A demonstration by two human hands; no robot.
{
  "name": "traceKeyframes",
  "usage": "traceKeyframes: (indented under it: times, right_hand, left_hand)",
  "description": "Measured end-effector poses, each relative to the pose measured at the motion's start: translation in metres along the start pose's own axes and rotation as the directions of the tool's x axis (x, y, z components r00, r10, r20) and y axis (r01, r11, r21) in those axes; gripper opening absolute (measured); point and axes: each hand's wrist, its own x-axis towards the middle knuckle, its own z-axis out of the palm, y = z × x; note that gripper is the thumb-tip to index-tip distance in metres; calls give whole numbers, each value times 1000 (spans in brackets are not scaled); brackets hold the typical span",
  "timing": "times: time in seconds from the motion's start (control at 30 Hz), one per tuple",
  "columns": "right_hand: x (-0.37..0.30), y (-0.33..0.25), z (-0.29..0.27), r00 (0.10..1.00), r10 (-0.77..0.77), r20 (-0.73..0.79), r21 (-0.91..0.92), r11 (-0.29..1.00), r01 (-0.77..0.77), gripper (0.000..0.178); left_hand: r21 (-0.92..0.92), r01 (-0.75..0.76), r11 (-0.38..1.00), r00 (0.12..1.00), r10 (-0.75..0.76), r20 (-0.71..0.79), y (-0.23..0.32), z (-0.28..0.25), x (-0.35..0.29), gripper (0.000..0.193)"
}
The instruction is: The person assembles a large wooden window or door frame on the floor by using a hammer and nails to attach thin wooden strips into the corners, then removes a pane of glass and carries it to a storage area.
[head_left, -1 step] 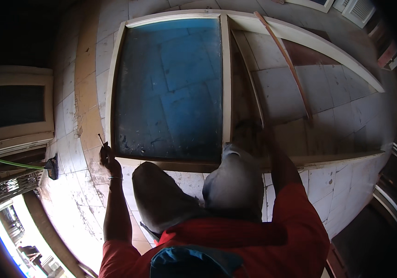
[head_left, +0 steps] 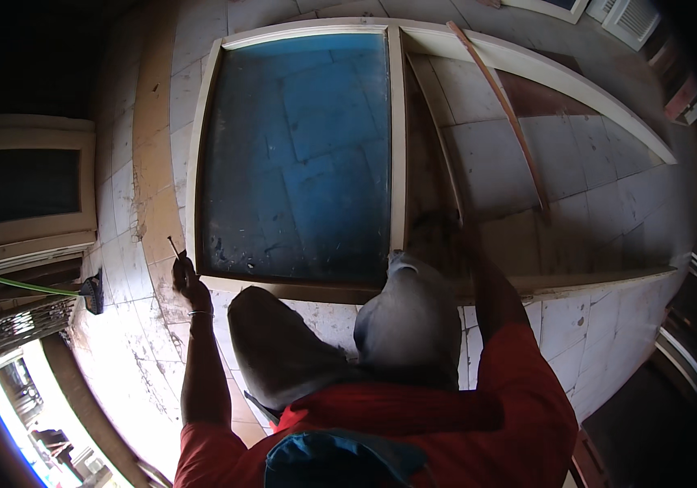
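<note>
My left hand (head_left: pixel 188 275) is closed around a thin rod with a small head (head_left: pixel 173 246), its tip pointing up and to the left. That hand is just left of the near left corner of a cream-painted frame (head_left: pixel 396 138) lying flat. Blue-tinted glass (head_left: pixel 316 154) fills the frame's left half. In deep shadow inside the right half is my right hand (head_left: pixel 451 230), close to the near end of a thin wooden strip (head_left: pixel 438 134). Its fingers are too dark to make out, and whether it touches the strip is unclear.
A reddish wooden strip (head_left: pixel 503 106) slants across the frame's right half. At the left stands another framed dark panel (head_left: pixel 88 175), with a green-handled dark brush-like thing (head_left: pixel 92 293) below it. Stained pale tiles (head_left: pixel 141 321) cover the floor. My knees (head_left: pixel 409 317) press close to the frame's near edge.
The rod in my left hand has tipped slightly further left, and that hand has shifted a little left. My right hand shows no clear movement.
</note>
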Motion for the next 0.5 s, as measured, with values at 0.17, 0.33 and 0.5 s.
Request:
traceKeyframes:
  times: [0.17,0.33,0.5]
  right_hand:
    - [9,-26,-98,976,71,-207,-346,928,-141,52]
    - [42,52,-152,866,-132,-483,-561,806,-190,46]
    - [61,28,-213,879,144,-454,-258,923,-285,39]
  left_hand:
    - [-55,38,998,999,-39,-28,56,-1,8,31]
    - [-168,55,984,998,-59,-19,92,0,7,29]
    - [-64,70,995,997,-72,-20,122,3,6,31]
